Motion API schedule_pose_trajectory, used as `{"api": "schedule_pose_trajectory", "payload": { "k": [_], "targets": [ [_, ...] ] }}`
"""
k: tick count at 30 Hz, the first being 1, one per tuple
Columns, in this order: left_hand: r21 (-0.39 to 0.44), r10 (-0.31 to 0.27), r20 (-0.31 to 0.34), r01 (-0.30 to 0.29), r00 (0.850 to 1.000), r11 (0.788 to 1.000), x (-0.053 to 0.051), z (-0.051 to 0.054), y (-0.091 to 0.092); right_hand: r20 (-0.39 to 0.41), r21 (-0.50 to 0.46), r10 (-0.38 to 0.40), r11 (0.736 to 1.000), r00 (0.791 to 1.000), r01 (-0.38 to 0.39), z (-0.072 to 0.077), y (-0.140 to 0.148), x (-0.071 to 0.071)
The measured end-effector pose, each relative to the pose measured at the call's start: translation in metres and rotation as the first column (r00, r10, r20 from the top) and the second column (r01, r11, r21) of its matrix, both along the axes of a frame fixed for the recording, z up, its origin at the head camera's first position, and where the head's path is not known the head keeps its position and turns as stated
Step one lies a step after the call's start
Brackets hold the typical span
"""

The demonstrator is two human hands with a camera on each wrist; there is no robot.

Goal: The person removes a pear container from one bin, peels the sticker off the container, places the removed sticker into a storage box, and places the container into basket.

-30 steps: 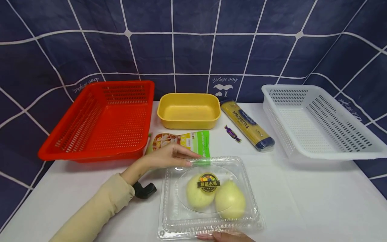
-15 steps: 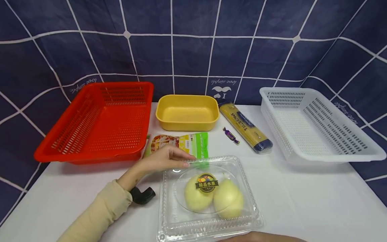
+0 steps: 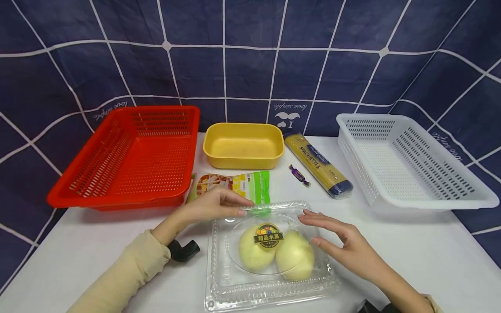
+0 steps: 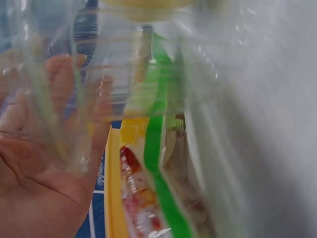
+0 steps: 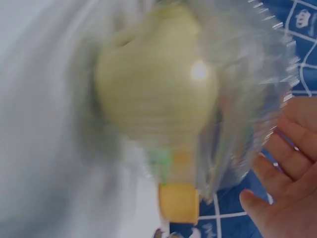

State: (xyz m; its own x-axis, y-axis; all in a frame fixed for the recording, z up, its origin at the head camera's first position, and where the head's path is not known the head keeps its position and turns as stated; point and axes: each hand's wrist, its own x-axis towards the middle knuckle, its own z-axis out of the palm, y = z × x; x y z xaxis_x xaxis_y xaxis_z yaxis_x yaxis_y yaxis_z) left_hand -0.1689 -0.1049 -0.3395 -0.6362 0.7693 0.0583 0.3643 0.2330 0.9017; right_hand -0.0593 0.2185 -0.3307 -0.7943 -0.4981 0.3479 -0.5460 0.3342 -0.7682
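A clear plastic clamshell fruit box (image 3: 270, 287) with a black fruit label on its lid lies on the table, lid down. Two pale yellow pears (image 3: 295, 256) show through it. At the box's back left corner my left hand (image 3: 213, 206) touches the rim, fingers extended; the left wrist view (image 4: 44, 163) shows that hand's palm partly behind the blurred plastic. My right hand (image 3: 348, 245) is at the box's right side, fingers loosely spread over its edge. Whether it touches the lid I cannot tell.
Behind the box lie a green-ended food packet (image 3: 258, 184), a purple wrapped candy (image 3: 299, 175) and a spaghetti pack (image 3: 318, 165). A yellow tub (image 3: 242, 163) stands at the back, between a red basket (image 3: 129, 200) and a white basket (image 3: 430, 202).
My right hand has left the box's front edge, dropped low at the frame's bottom, and come up to its right side. The left hand stays at the back left corner.
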Motion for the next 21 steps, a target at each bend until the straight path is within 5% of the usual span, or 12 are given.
{"api": "schedule_pose_trajectory", "payload": {
  "k": [3, 6, 8, 11, 14, 18, 21],
  "targets": [
    [-0.076, -0.052, -0.138, 0.042, 0.989, 0.996, 0.000, 0.011, 0.002, -0.052, 0.041, -0.018, 0.999, 0.999, 0.020, -0.010, 0.001, -0.004],
    [-0.184, -0.082, -0.297, 0.027, 0.951, 0.983, 0.003, 0.033, 0.008, -0.061, 0.024, -0.005, 1.000, 0.998, 0.006, -0.016, 0.001, -0.005],
    [-0.195, -0.098, -0.330, 0.034, 0.939, 0.980, 0.006, 0.046, 0.017, -0.049, -0.008, -0.001, 1.000, 0.999, 0.001, -0.019, 0.000, -0.005],
    [-0.109, -0.175, -0.260, 0.151, 0.950, 0.982, 0.008, 0.055, 0.036, -0.008, -0.054, -0.025, 0.998, 1.000, 0.024, -0.025, -0.001, -0.004],
    [-0.013, -0.286, -0.142, 0.288, 0.947, 0.958, 0.007, 0.048, 0.052, 0.026, -0.082, -0.054, 0.995, 0.998, 0.056, -0.030, -0.002, -0.002],
    [0.028, -0.296, -0.057, 0.298, 0.953, 0.954, 0.006, 0.035, 0.058, 0.066, -0.105, -0.059, 0.992, 0.996, 0.066, -0.035, -0.002, -0.003],
    [0.045, -0.303, -0.072, 0.306, 0.950, 0.951, 0.007, 0.029, 0.063, 0.066, -0.120, -0.052, 0.991, 0.996, 0.059, -0.038, -0.001, -0.004]
  ]
}}
